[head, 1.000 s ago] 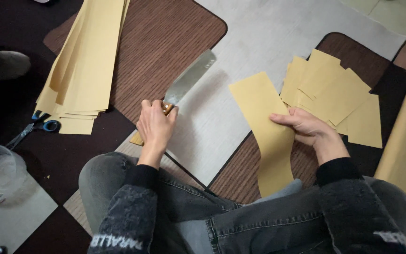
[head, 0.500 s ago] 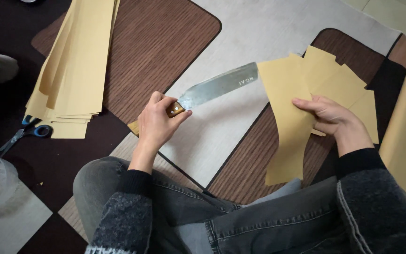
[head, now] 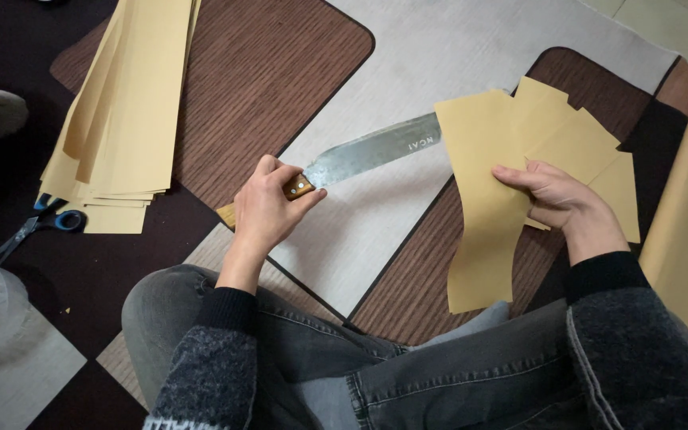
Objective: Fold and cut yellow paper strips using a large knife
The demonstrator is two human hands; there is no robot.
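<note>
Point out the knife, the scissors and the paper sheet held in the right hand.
knife [head: 376, 151], head view, middle of the steel blade.
scissors [head: 61, 220], head view, blue handle loop.
sheet [head: 483, 231], head view, bare middle of the yellow sheet under the right hand [head: 555, 199].

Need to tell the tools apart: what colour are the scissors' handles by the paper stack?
Blue, on the scissors, seen in the head view.
</note>
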